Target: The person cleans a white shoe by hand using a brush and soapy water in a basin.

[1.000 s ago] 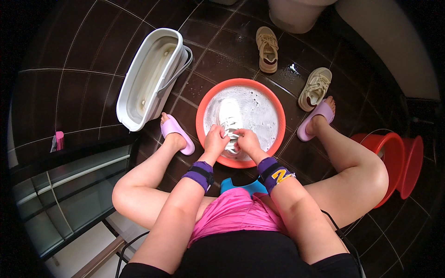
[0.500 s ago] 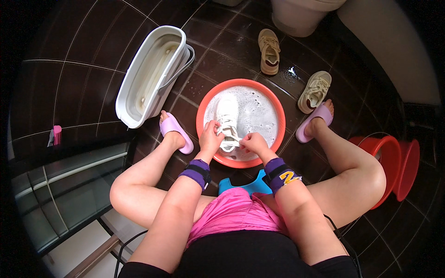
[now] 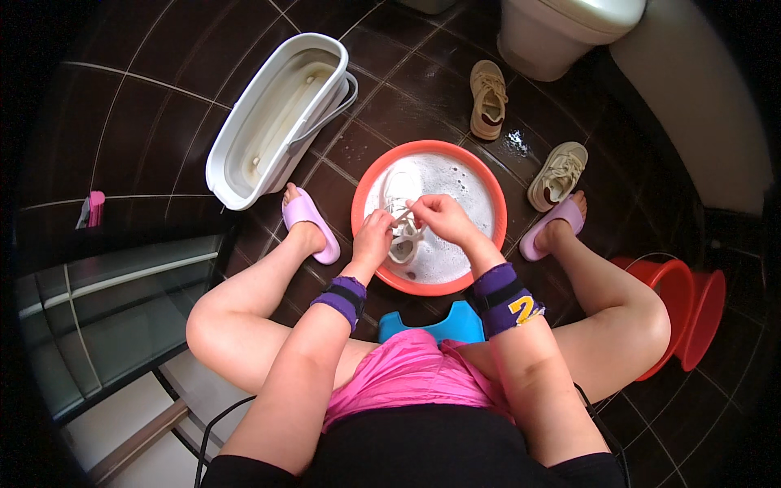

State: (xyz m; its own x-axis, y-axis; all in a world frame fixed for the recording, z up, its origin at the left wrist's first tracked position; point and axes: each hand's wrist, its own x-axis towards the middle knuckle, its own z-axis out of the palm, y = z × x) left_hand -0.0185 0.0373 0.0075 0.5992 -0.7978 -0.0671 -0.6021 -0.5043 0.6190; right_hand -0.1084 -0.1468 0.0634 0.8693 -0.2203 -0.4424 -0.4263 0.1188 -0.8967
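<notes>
A white sneaker (image 3: 401, 184) lies in an orange-red basin (image 3: 498, 189) of foamy water, its toe away from me. My left hand (image 3: 375, 237) is closed at the left side of the shoe's laces, fingertips pinched on a shoelace. Over the shoe's right side, my right hand (image 3: 445, 220) pinches the white shoelace (image 3: 416, 236) between thumb and fingers and holds it raised. The hands nearly meet above the lacing, and my fingers hide part of it. Both wrists wear purple bands.
A long white bucket (image 3: 221, 167) with some water stands at the far left. Two beige sneakers, one (image 3: 488, 98) farther off and one (image 3: 558, 175) by my right foot, rest on wet dark tiles. A blue stool (image 3: 455, 324) and red buckets (image 3: 701, 317) are close by.
My right hand has moved up and left from the shoe's near right side to above its laces, lifting the lace. My left hand stays at the lacing. The view has shifted slightly.
</notes>
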